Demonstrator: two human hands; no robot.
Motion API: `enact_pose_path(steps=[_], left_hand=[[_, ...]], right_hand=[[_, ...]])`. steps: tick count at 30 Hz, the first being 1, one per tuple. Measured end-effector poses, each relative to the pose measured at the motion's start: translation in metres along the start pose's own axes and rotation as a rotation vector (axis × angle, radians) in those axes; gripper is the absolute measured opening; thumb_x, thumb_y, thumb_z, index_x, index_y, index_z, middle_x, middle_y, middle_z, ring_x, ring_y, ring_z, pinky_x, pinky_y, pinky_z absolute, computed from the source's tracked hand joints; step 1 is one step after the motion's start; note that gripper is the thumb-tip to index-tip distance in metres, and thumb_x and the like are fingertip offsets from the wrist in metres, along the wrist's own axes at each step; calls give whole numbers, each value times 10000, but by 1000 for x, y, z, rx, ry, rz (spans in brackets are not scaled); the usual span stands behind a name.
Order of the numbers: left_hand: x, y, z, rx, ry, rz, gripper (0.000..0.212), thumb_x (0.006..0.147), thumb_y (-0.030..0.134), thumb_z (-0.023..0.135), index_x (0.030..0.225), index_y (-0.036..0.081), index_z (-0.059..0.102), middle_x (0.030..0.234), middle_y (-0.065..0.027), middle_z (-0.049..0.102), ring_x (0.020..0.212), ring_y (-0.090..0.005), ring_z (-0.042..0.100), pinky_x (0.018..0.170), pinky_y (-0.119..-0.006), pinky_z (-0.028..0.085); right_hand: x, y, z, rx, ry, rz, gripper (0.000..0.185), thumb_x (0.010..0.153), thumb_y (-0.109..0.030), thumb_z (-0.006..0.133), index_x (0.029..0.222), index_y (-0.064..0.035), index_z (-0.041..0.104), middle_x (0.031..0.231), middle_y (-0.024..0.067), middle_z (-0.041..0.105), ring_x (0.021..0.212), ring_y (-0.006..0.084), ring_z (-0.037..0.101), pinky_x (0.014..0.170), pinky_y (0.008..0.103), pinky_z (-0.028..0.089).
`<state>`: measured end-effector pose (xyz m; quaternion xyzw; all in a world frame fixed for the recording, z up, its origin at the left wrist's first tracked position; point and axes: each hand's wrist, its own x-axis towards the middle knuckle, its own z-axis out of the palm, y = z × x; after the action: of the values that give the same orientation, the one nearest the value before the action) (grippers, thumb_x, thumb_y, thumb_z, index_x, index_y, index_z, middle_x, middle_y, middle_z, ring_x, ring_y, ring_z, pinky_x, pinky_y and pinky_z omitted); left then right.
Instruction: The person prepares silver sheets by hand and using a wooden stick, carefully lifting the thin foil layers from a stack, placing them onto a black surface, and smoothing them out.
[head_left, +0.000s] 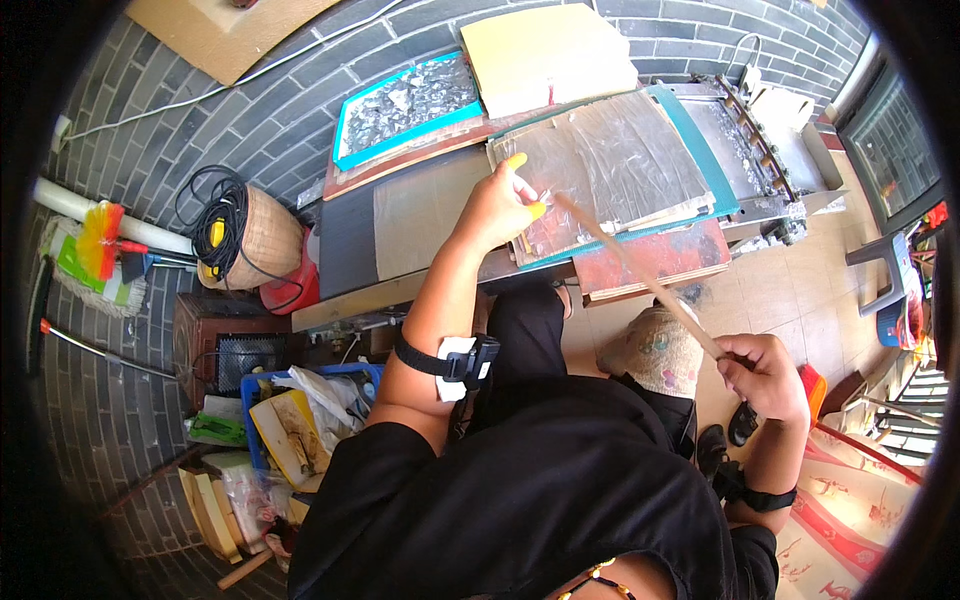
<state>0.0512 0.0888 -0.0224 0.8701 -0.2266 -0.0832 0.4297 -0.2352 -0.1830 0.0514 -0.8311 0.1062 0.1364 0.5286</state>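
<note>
My left hand (504, 204), with yellow finger cots on two spread fingers, is over the left part of a stack of thin, wrinkled grey sheets (622, 161). A small shiny bit shows beside its lower cot; whether it is held is unclear. A teal mat (694, 150) lies under the stack. My right hand (761, 375) grips the near end of a long, thin wooden stick (652, 279), whose far end reaches over the sheets. Behind the stack are a blue-rimmed tray (341, 150) of silvery flakes and a thick pale yellow block or pile of sheets (544, 56).
A metal device with a toothed bar (757, 139) stands right of the stack. A reddish board (652, 259) juts from the bench's front. A wicker basket with coiled black cable (262, 232) and a blue crate (251, 386) are at left. A textured cloth (660, 349) covers one knee.
</note>
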Motion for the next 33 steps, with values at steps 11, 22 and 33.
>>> enact_pose_path(steps=[11,22,33], left_hand=[[-9,-2,5,5,72,101,677,739,49,707,1343,-17,406,877,-26,642,692,-92,504,675,-239,465],[17,-10,-15,-90,128,-43,699,782,101,731,1352,-64,362,873,-92,664,838,-143,615,806,-274,469],[135,-93,-115,77,492,-233,705,661,196,760,1268,-41,491,1110,-196,630,1053,-282,608,896,-313,462]], right_hand=[[14,-7,7,65,-28,-10,233,800,38,581,1026,34,635,631,30,535,566,68,461,506,248,392],[13,-8,4,158,5,-4,250,828,41,548,1067,42,621,644,-5,537,540,40,447,476,214,360],[25,-7,8,299,142,-43,268,872,28,489,1115,51,598,644,-11,523,510,29,417,444,182,308]])
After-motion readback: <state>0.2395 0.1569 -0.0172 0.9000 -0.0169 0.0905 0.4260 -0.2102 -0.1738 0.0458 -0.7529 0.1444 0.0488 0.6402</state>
